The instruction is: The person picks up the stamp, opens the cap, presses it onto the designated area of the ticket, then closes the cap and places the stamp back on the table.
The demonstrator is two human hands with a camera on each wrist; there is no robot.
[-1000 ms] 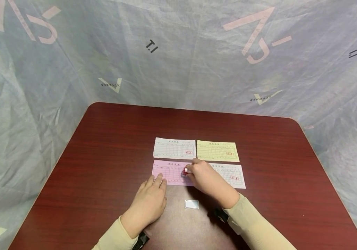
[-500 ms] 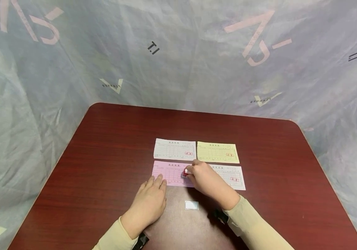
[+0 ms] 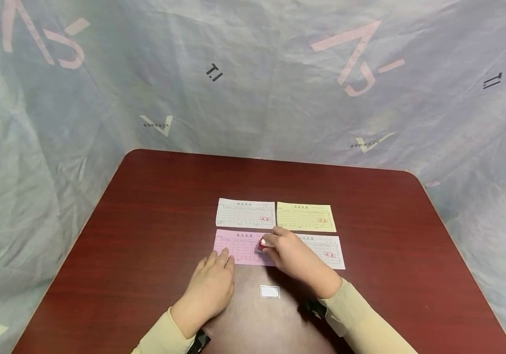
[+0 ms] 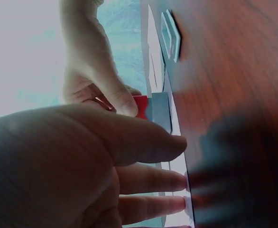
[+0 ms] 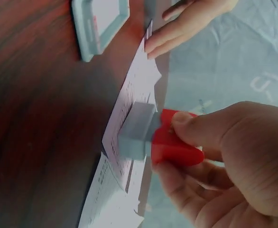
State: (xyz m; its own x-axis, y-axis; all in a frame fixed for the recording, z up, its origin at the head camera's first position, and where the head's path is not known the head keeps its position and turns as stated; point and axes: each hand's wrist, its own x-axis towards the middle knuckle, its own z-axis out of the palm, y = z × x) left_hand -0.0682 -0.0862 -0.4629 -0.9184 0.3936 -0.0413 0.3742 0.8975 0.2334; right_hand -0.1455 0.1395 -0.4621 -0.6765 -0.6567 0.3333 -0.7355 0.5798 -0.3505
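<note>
My right hand [image 3: 294, 255] pinches the red handle of a stamp [image 5: 177, 147] between thumb and fingers. The stamp's grey base is down at the right part of a pink form slip [image 3: 228, 242]; whether it presses on the paper cannot be made out. My left hand [image 3: 210, 280] rests its straight, slightly spread fingertips on the slip's lower left edge. The right hand covers the pink slip's right end and part of a white slip [image 3: 319, 246] beside it. In the left wrist view the left thumb [image 4: 148, 142] passes in front of the stamp's lower part.
Behind lie another white slip [image 3: 239, 212] and a yellow slip [image 3: 294, 216]. Red box-shaped marks show on both and on the white slip at right. A small pale rectangular lid or case [image 3: 270, 292] lies nearer me on the dark red table [image 3: 155, 211]. Grey fabric [image 3: 257, 108] hangs behind.
The head view has shifted slightly. Both hands and the stamp keep nearly the same places on the pink slip.
</note>
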